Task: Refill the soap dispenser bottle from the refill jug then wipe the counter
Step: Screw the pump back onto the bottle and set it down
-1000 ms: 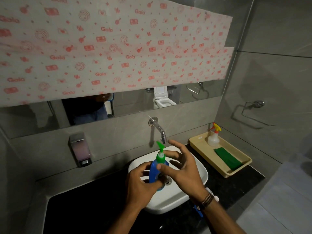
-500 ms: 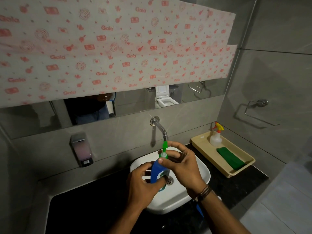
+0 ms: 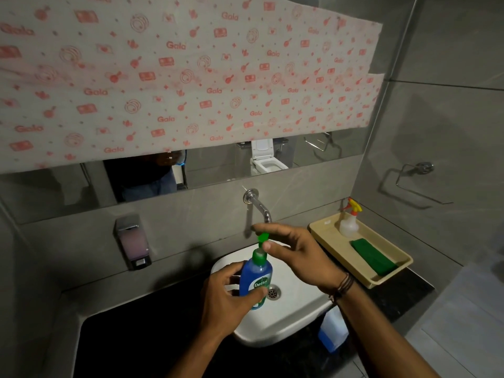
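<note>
The left hand (image 3: 229, 298) is clamped round the blue bottle (image 3: 256, 276), held upright over the white basin (image 3: 297, 304) at the bench's (image 3: 141, 342) front edge. The right hand (image 3: 297, 255) pinches the green pump (image 3: 262, 241) at the bottle's top. A jug (image 3: 332, 331) stands below the right wrist, partly hidden. A tan tray (image 3: 321, 227) with a green cloth (image 3: 372, 256) and a spray bottle (image 3: 349, 222) sits at the bench's right back corner

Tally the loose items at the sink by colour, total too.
Blue: 2, the soap bottle and the jug under the right forearm.
Green: 1, the cloth in the tray.
White/clear: 1, the spray bottle.
Total: 4.
</note>
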A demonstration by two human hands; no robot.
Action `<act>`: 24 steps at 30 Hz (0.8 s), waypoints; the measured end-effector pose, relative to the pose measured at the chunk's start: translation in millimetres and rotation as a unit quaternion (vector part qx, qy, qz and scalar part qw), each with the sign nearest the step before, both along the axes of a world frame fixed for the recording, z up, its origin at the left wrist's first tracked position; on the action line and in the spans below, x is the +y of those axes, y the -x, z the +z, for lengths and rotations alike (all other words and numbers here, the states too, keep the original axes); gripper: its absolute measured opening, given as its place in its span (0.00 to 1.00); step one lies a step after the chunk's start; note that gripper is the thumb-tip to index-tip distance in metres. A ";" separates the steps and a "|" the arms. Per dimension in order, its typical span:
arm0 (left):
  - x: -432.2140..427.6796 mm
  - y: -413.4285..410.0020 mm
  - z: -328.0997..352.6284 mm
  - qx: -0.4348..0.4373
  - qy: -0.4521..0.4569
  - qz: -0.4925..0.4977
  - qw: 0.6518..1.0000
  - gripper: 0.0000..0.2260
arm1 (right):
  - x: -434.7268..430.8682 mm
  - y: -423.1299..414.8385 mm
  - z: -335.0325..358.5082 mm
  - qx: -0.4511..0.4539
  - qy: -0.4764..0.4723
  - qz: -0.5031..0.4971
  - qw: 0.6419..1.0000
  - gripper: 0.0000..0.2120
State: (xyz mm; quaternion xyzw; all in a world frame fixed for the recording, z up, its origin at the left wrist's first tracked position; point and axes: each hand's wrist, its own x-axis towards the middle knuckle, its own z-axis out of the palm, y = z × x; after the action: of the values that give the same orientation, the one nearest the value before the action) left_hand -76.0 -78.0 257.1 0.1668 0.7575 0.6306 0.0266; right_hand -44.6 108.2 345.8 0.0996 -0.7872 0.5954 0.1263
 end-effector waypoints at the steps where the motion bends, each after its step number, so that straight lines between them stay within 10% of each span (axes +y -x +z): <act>1: -0.1 0.2 -0.5 0.001 -0.002 0.000 1.000 0.23 | -0.5 1.6 1.6 0.007 0.009 -0.001 1.000 0.16; 15: -0.1 8.2 -11.9 0.022 0.000 0.029 0.999 0.23 | -57.2 -12.7 -7.6 0.133 -0.118 -0.340 0.924 0.09; 24: -1.4 7.3 -16.3 0.022 0.007 0.035 0.999 0.23 | -50.5 -16.1 -8.2 0.083 -0.093 -0.290 0.949 0.27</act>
State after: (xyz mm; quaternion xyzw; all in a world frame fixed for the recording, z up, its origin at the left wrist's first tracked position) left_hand -83.3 -79.3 240.7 0.1537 0.7678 0.6219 -0.0115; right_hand -28.4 57.7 337.7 -0.0723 -0.8209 0.4468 0.3482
